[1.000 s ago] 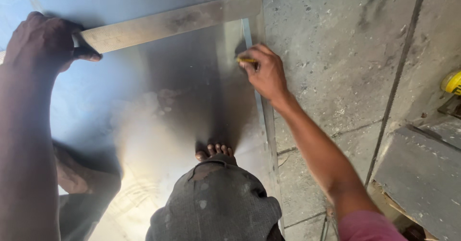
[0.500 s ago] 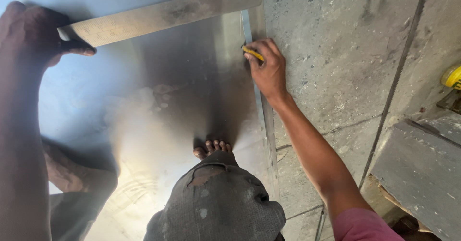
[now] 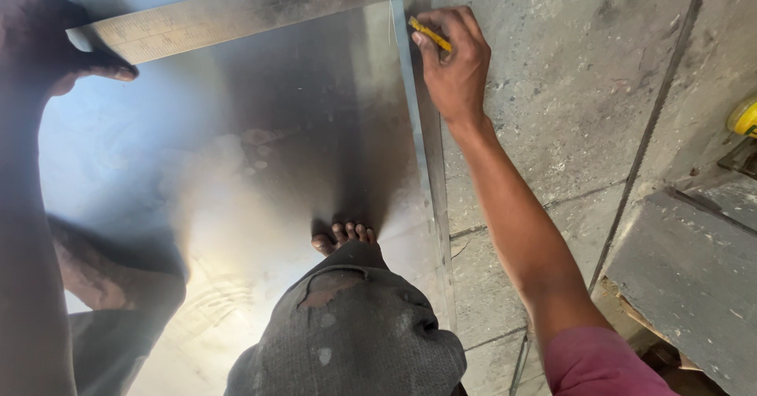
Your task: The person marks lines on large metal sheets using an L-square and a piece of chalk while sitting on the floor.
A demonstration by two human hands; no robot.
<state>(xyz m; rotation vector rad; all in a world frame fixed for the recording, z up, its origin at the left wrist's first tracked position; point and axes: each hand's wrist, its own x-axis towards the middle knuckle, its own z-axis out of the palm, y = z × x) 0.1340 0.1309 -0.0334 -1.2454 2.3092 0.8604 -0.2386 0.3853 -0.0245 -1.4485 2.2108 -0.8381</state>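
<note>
R hand [image 3: 456,69] fingers pinched on a yellow pencil [image 3: 430,34] right at the steel ruler [image 3: 252,9], ruler's long axis across the metal sheet [image 3: 236,167], w/ L hand [image 3: 47,45] clamped on its far end.

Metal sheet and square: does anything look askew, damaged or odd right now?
Nothing stands out. The steel square lies flat on the metal sheet, pinned by the left hand; the right hand holds a yellow pencil at the sheet's right edge. A bare foot rests on the sheet.

Right hand [image 3: 456,65] holds yellow pencil [image 3: 430,35] against metal sheet [image 3: 236,175] edge.
</note>
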